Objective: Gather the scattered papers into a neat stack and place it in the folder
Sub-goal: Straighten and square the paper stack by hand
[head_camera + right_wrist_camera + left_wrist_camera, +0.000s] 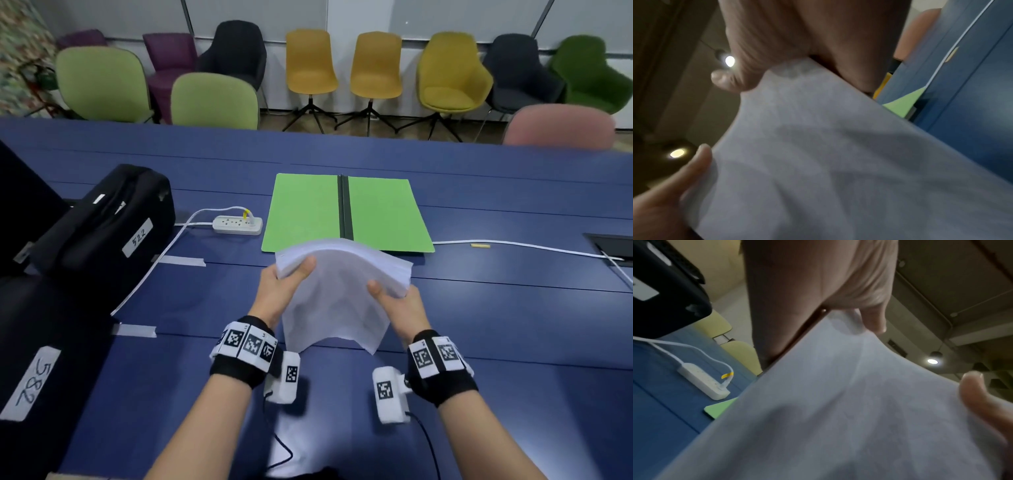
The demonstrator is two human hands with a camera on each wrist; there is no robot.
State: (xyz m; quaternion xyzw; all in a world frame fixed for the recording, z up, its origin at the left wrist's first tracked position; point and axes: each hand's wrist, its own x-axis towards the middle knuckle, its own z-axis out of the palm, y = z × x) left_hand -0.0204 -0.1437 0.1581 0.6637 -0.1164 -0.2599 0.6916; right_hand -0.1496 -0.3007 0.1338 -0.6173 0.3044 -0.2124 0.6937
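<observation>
Both thumbs are lying on top of the paper stack (342, 274) while the remaining fingers are curling beneath it, so each hand is clamping one side edge: the left hand (281, 291) near the far left corner, the right hand (400, 305) partway down the right edge. In the left wrist view we are seeing the thumb (980, 395) pressing the upper sheet, and in the right wrist view the thumb (694, 162) doing the same; both views are blurred, so we cannot tell how deep the under-fingers are reaching.

The stack is hanging in the air above the blue table (513, 325), bowing upward in the middle, with its near edge drooping and splitting into two loose corners. It is sitting just short of the open green folder (383, 212), which is lying flat with its black spine running away from us.

Risks, as we are judging them: the bowing is letting sheets slide against each other, so the squared edges may be fanning out; the drooping lower sheets are held only at the sides and may be slipping free; and a low approach may be catching the folder's near edge and pushing it toward the power strip (238, 224) and white cable (513, 245).
</observation>
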